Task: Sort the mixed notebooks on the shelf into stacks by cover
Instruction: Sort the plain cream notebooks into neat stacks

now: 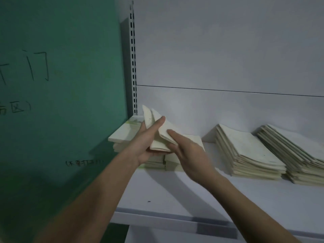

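Both hands, left hand (146, 139) and right hand (189, 155), grip cream notebooks (163, 132) above the shelf (175, 199) stacks

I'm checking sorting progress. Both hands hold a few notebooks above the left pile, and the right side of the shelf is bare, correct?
Not bare: the head view shows two notebook stacks there. Left hand and right hand do hold notebooks above the left pile.
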